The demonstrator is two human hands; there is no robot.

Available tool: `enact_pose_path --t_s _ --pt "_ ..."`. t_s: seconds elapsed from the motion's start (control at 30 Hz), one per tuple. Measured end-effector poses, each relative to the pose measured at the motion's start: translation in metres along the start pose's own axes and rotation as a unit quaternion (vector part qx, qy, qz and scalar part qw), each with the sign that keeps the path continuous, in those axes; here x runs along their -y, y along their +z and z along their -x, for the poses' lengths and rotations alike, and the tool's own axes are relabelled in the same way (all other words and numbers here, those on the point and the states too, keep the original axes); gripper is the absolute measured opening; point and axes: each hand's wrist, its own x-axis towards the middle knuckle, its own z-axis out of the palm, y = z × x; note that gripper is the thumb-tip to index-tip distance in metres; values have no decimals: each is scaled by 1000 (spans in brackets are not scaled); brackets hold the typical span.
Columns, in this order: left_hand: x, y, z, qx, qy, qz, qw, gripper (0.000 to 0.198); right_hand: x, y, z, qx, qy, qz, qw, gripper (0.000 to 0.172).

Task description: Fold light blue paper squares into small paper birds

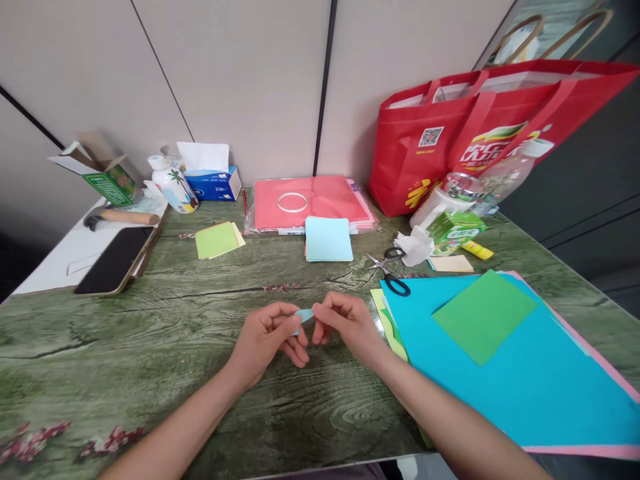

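A small folded piece of light blue paper (305, 316) is held above the table between both hands. My left hand (270, 333) pinches its left end between thumb and fingers, the other fingers curled below. At the right end, the thumb and forefinger of my right hand (345, 320) close on the paper's tip. Beyond the hands lies a stack of light blue square paper (329, 240). Black-handled scissors (393, 267) rest with blades apart to the right of that stack.
Large blue sheets (480, 400) with a green square (484, 317) on top cover the right side. A red bag (425, 147), bottles and a green box (455, 230) stand behind. At left are a phone (116, 260), a hammer (125, 216) and a tissue box (215, 182).
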Motion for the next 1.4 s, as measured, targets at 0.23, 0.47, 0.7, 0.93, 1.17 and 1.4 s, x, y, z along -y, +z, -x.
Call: enact_pose_path --t_s 0.23,0.47,0.7,0.93,1.17,1.4 --pt "-1 1 1 -9 30 -24 999 32 1 -2 -1 12 -23 41 999 31" --pt "3 1 3 -17 89 -88 992 25 0 -2 1 35 -79 59 994 23" --pt "7 -2 6 -44 217 -232 947 11 3 -4 0 20 -95 81 992 20" --pt "13 -11 5 -84 450 -453 765 21 2 -2 -1 28 -19 39 999 29" --pt "16 -9 -1 -83 418 -414 804 12 -5 -6 -6 7 -16 94 995 25" --pt "17 -2 -2 -66 76 -187 977 14 -9 -1 -1 -29 -111 177 978 23"
